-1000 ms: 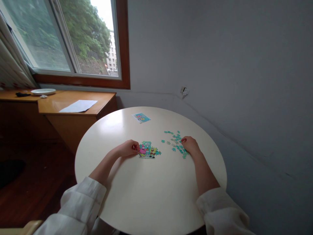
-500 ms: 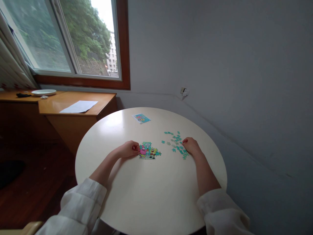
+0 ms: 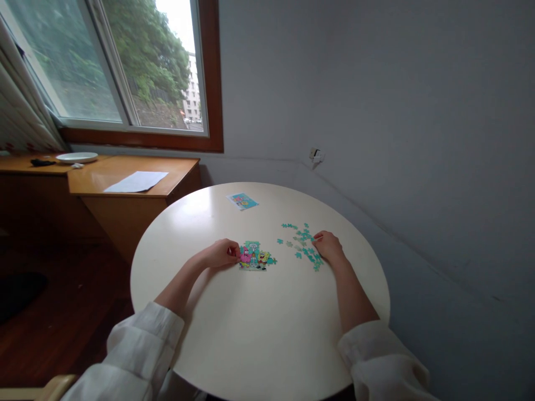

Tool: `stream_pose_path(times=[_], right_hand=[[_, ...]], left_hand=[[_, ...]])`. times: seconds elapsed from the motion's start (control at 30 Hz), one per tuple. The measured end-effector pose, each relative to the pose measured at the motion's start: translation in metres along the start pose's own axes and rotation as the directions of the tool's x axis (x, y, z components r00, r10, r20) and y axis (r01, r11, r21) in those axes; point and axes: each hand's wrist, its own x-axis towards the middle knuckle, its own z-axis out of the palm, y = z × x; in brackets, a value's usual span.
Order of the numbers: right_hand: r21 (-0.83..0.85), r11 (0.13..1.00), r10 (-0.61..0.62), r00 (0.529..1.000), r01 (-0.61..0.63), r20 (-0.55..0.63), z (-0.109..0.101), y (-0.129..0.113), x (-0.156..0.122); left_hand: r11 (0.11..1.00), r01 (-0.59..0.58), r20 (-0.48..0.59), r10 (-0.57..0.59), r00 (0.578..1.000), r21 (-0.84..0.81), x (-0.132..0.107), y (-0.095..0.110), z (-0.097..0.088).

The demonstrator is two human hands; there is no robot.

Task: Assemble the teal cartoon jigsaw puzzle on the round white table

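Observation:
A partly assembled jigsaw puzzle (image 3: pixel 253 257) with pink, teal and yellow cartoon figures lies flat on the round white table. At its left edge, my left hand (image 3: pixel 223 253) is closed, thumb and fingertips gripping the border. To the right is a loose scatter of teal puzzle pieces (image 3: pixel 310 253). My right hand (image 3: pixel 329 246) rests at the right side of that scatter, fingers bent together with the tips down among the pieces. Whatever sits under those fingertips is hidden. Several pale pieces lie among the teal ones.
A small picture card (image 3: pixel 243 201) with a similar cartoon lies toward the far side of the round table (image 3: pixel 251 328). Beyond the table's left rim stands a wooden desk (image 3: pixel 179 172) bearing a paper sheet (image 3: pixel 137 181) and a white plate (image 3: pixel 77 158). A wall is on the right.
My right hand's fingers have shifted slightly at the edge of the loose pieces. The left hand stays at the puzzle's left edge. The view has moved a little.

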Motion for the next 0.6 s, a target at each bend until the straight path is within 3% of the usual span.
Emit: stream_pose_path(times=[0.4,0.6], right_hand=[[0.369,0.879,-0.317,0.948,0.303,-0.026,0.022,-0.036,-0.015],[0.462,0.759,-0.51,0.86,0.459,-0.018,0.027,-0.049,-0.027]], left_hand=[[1.0,0.016,-0.013,-0.016,1.0,-0.002,0.0,0.004,-0.001],[1.0,0.021,-0.035,-0.021,0.999,-0.001,0.002,0.003,0.0]])
